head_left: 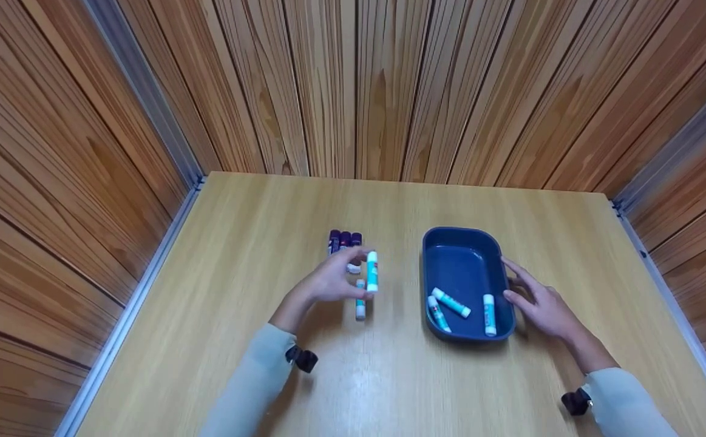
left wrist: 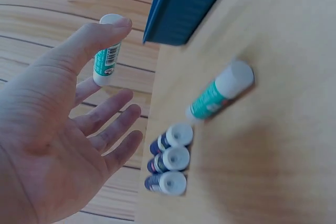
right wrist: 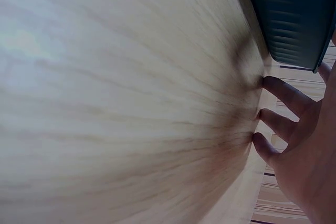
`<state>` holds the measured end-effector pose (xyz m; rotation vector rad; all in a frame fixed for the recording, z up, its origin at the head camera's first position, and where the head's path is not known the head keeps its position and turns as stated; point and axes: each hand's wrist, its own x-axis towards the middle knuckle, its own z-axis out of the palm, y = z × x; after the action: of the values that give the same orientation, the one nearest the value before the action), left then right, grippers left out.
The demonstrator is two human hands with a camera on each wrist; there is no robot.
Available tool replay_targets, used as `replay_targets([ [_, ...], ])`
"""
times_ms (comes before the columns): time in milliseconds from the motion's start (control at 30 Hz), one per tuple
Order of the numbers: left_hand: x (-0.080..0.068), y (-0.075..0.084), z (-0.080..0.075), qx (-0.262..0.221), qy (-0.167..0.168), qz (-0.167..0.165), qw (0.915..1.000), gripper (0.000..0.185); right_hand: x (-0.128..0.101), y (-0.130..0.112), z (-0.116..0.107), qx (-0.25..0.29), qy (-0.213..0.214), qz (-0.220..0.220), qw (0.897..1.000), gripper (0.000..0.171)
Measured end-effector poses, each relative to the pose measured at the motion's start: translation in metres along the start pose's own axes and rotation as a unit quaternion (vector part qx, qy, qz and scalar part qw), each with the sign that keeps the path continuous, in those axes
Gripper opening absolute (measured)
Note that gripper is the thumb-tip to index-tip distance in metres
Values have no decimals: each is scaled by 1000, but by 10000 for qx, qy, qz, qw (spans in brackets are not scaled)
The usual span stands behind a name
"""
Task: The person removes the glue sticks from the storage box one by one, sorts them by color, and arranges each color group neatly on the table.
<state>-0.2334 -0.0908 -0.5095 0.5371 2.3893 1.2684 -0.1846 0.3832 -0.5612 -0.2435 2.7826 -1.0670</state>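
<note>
My left hand (head_left: 357, 261) pinches a teal-and-white glue stick (head_left: 372, 271) between thumb and forefinger, a little above the table; the other fingers are spread and straight. In the left wrist view the same glue stick (left wrist: 107, 56) sits under the thumb. A second teal glue stick (head_left: 360, 301) lies on the table just below the hand. Three purple glue sticks (head_left: 345, 239) lie side by side beyond it. My right hand (head_left: 519, 286) rests with straight fingers against the right side of a dark blue tray (head_left: 462, 264), which holds three teal glue sticks (head_left: 450, 302).
The wooden table (head_left: 389, 376) is closed in by wood-panelled walls at the back and both sides, with metal trim along the left and right edges. The tray's wall (right wrist: 294, 14) stands just above my right fingers (right wrist: 278, 90).
</note>
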Motion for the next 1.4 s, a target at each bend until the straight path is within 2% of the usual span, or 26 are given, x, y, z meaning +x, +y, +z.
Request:
replay_targets([
  [233, -6, -15, -5, -153, 145, -102, 9997, 90, -1, 3, 0, 14, -32, 28, 10000, 73],
  [433, -11, -30, -4, -12, 187, -131, 9997, 89, -1, 4, 1, 36, 6, -23, 10000, 72],
  [667, -18, -45, 3, 225, 184, -632, 9976, 89, 0, 4, 2, 131, -1, -69, 9999, 73],
  [800, -18, -49, 7, 419, 147, -799, 9958, 88, -1, 5, 2, 142, -2, -54, 9999, 73],
  [967, -16, -54, 11, 549, 94, -855, 9948, 85, 0, 5, 2, 173, -15, -73, 9998, 72],
  [1133, -15, -59, 14, 733, 68, -748, 9945, 87, 1, 5, 2, 185, -19, -68, 9998, 71],
  [1400, -15, -59, 16, 882, 87, -718, 9935, 87, 0, 5, 1, 118, -4, -27, 9999, 72],
])
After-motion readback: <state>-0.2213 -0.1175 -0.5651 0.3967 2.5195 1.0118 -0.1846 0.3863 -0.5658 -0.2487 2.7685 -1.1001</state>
